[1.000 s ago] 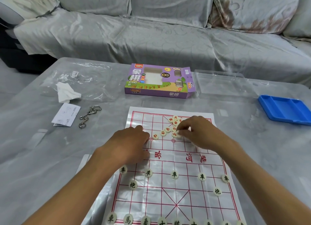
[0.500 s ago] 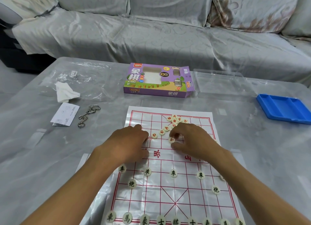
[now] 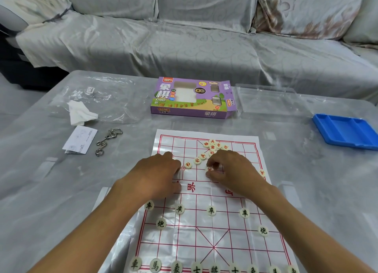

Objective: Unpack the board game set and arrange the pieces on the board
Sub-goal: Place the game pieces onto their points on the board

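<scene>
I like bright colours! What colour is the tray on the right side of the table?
The tray is bright blue, seen best in the head view, the only view here.

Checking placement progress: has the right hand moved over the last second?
Yes. The right hand has drawn back toward the person, from beside the cluster of red pieces to the row nearer the river text on the board, pinching a piece.

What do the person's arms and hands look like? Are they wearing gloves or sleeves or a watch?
No gloves: both the left hand and the right hand are bare. The forearms are bare too, with no sleeves showing anywhere in view. No watch, bracelet or ring shows on the parts that can be seen. Both arms reach in from the bottom edge of the picture.
</scene>
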The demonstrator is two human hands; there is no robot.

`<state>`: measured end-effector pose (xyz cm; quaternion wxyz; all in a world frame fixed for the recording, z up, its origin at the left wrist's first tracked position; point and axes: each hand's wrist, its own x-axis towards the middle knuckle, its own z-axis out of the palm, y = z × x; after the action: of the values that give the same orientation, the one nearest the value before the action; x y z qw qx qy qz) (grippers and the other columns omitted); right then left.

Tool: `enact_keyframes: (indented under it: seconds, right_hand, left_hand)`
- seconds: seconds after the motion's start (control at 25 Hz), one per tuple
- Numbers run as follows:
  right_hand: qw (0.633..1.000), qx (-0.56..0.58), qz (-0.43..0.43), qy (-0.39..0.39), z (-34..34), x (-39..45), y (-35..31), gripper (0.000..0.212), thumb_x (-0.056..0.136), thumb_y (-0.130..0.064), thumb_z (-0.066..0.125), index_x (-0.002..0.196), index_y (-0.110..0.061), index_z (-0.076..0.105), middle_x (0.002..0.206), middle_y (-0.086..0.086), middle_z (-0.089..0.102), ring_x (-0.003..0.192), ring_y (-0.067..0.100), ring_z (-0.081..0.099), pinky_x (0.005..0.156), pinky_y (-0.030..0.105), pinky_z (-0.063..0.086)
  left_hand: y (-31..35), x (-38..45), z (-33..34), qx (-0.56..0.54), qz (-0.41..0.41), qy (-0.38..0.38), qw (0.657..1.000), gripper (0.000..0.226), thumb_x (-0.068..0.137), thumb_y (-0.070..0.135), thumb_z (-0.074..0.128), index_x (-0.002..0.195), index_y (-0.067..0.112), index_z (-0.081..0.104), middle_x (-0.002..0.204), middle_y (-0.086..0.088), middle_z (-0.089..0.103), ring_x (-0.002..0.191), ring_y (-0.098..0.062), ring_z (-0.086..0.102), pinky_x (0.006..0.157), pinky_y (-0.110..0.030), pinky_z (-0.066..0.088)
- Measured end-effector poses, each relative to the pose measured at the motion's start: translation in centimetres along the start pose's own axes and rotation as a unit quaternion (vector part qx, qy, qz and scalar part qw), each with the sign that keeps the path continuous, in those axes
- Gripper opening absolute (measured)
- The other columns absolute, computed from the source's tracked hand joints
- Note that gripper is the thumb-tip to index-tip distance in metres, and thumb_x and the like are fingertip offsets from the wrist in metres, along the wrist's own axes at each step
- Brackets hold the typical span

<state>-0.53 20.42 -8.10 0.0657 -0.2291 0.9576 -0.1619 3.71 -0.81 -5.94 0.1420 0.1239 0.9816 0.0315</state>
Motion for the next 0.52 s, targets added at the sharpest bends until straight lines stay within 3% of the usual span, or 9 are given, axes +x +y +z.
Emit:
enact_keyframes:
  seconds: [0.24,0.36,0.44,0.52]
  right_hand:
    - [1.000,0.005,-0.010,-0.001,-0.3,-0.2,0.1,0.025,0.091,-0.039,0.061,0.112,-0.025,0.064,0.109,-0.010,0.062,0.096,0.009,0.053,0.084,0.024,0.046]
    - [0.996,0.013,0.006,0.089,-2.0,-0.9,2.7,0.019,0.096,-0.035,0.052,0.106,-0.025,0.066,0.104,-0.011,0.063,0.095,0.011,0.055,0.082,0.030,0.048]
    - [0.991,-0.006,0.064,0.116,-3.6,-1.7,5.7,0.029,0.100,-0.036,0.042,0.117,-0.024,0.063,0.117,-0.006,0.063,0.106,0.018,0.055,0.087,0.034,0.046]
    - [0.990,-0.036,0.126,0.043,-4.3,-2.7,7.9,0.043,0.102,-0.043,0.032,0.138,-0.025,0.048,0.141,-0.004,0.051,0.125,0.021,0.046,0.100,0.040,0.040]
  left_hand:
    - [0.0,0.2,0.4,-0.016,-0.001,0.013,1.000,0.039,0.087,0.052,0.055,0.114,0.025,0.052,0.114,0.007,0.049,0.101,-0.015,0.051,0.078,-0.031,0.046]
    - [-0.2,0.2,0.5,-0.040,-0.004,0.013,0.999,0.049,0.084,0.058,0.056,0.121,0.027,0.047,0.113,0.009,0.048,0.104,-0.014,0.049,0.083,-0.034,0.048]
    - [-0.3,0.2,0.7,-0.030,-0.011,0.015,0.999,0.051,0.083,0.057,0.057,0.122,0.026,0.046,0.114,0.008,0.046,0.106,-0.014,0.046,0.084,-0.035,0.048]
    - [0.0,0.3,0.9,-0.008,-0.012,0.013,1.000,0.054,0.083,0.054,0.057,0.127,0.025,0.043,0.123,0.006,0.042,0.115,-0.016,0.041,0.085,-0.033,0.047]
